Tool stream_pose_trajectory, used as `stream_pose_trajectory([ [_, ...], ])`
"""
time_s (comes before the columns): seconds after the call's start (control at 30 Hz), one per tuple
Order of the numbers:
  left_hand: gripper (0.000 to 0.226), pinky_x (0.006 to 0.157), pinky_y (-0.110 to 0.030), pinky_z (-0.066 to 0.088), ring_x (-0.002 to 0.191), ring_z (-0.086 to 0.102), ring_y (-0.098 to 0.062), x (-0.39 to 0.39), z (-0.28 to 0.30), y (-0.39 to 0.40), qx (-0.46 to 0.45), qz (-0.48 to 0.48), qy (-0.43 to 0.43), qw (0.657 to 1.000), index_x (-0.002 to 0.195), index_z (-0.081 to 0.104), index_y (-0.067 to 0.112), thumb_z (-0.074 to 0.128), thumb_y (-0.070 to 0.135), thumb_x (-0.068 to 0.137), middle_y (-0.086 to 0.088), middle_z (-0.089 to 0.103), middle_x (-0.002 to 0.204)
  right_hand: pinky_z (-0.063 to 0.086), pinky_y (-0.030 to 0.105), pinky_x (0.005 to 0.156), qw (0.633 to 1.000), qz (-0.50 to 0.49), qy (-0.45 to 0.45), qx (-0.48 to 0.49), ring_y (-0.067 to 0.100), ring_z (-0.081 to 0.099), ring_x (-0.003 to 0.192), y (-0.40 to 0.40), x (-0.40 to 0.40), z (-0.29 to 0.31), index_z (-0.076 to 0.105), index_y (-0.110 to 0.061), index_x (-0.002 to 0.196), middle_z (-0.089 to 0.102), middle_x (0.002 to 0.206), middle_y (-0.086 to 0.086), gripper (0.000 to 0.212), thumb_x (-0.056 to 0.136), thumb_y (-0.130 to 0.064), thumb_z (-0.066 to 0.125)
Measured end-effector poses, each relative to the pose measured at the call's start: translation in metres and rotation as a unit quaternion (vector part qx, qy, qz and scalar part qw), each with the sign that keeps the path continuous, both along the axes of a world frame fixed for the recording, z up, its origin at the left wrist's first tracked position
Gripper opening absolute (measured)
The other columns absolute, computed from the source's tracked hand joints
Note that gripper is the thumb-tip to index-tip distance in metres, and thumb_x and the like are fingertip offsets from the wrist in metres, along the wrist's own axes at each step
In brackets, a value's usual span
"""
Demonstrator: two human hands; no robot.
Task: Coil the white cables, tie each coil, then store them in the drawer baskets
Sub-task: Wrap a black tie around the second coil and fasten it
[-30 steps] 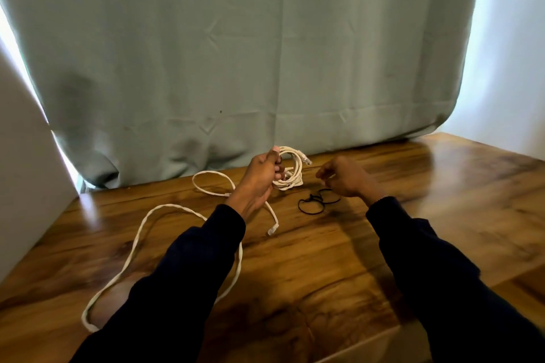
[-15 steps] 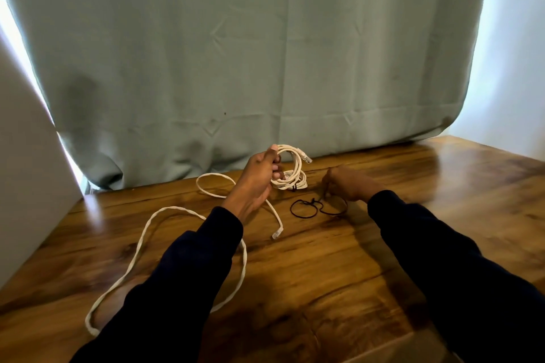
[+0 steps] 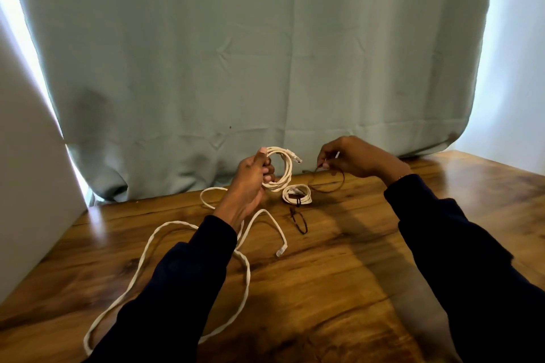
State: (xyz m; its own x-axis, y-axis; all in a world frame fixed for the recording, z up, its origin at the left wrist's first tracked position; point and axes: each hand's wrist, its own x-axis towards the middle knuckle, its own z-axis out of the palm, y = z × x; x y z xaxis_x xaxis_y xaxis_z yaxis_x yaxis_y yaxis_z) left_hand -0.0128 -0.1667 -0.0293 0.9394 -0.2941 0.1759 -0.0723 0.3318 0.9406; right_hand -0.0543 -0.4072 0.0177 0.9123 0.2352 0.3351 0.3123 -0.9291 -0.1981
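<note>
A left hand [image 3: 254, 174] grips a white coil [image 3: 280, 169] upright above a wooden table [image 3: 339, 274], while the right hand [image 3: 351, 158] pinches a dark tie [image 3: 328, 181].

The coil stands on edge, its plug [image 3: 295, 157] pointing right toward the right hand; the tie's loop hangs below those fingertips. Just below sits a smaller tied coil [image 3: 297, 194], flat on the wood, with a second tie [image 3: 299, 219] beside it. A loose cable [image 3: 147, 253] sprawls from the far edge toward the near left corner, before a green curtain [image 3: 250, 53].
</note>
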Motion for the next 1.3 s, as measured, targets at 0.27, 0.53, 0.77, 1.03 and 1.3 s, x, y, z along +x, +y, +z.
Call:
stream_pose_trajectory([
  [0.27, 0.035, 0.056, -0.025, 0.032, 0.054, 0.035, -0.009, 0.004, 0.006, 0.014, -0.005, 0.027, 0.002, 1.0, 0.081, 0.052, 0.012, 0.042, 0.033, 0.107, 0.004, 0.038, 0.06, 0.052, 0.025, 0.069, 0.997, 0.012, -0.06, 0.039, 0.004, 0.061, 0.067, 0.03, -0.004, 0.021, 0.075, -0.02, 0.104, 0.072, 0.097, -0.007, 0.014, 0.094, -0.014, 0.067],
  [0.53, 0.035, 0.057, -0.025, 0.033, 0.055, 0.034, -0.009, 0.009, 0.009, 0.023, -0.031, 0.043, -0.009, 0.999, 0.082, 0.053, 0.011, 0.042, 0.034, 0.107, 0.003, 0.038, 0.062, 0.058, 0.025, 0.059, 0.969, 0.063, -0.016, 0.24, 0.014, 0.069, 0.065, 0.071, -0.012, 0.026, 0.073, -0.013, 0.105, 0.07, 0.095, -0.001, 0.014, 0.096, -0.011, 0.063],
  [0.77, 0.031, 0.06, -0.024, 0.031, 0.056, 0.034, -0.007, 0.008, 0.028, 0.04, -0.088, 0.016, -0.028, 0.996, 0.092, 0.065, 0.008, 0.05, 0.032, 0.104, 0.005, 0.04, 0.062, 0.052, 0.022, 0.052, 0.937, 0.092, -0.062, 0.331, 0.011, 0.066, 0.059, 0.116, 0.001, 0.03, 0.072, -0.011, 0.104, 0.071, 0.091, 0.002, 0.012, 0.097, -0.011, 0.062],
  [1.03, 0.028, 0.058, -0.02, 0.036, 0.057, 0.037, -0.007, 0.015, 0.043, 0.072, -0.104, 0.029, -0.041, 0.993, 0.096, 0.076, 0.007, 0.062, 0.032, 0.095, -0.008, 0.055, 0.087, 0.053, 0.022, 0.052, 0.924, 0.106, -0.1, 0.355, 0.015, 0.067, 0.056, 0.149, 0.018, 0.035, 0.072, -0.012, 0.105, 0.069, 0.098, 0.003, 0.012, 0.097, -0.013, 0.063],
  [1.3, 0.024, 0.061, -0.023, 0.044, 0.056, 0.042, -0.008, 0.023, 0.045, 0.087, -0.082, 0.074, -0.042, 0.993, 0.105, 0.07, -0.002, 0.063, 0.018, 0.096, 0.0, 0.06, 0.069, 0.054, 0.018, 0.051, 0.934, 0.071, -0.117, 0.33, 0.013, 0.071, 0.058, 0.164, 0.024, 0.036, 0.072, -0.013, 0.109, 0.068, 0.1, 0.0, 0.015, 0.096, -0.013, 0.065],
])
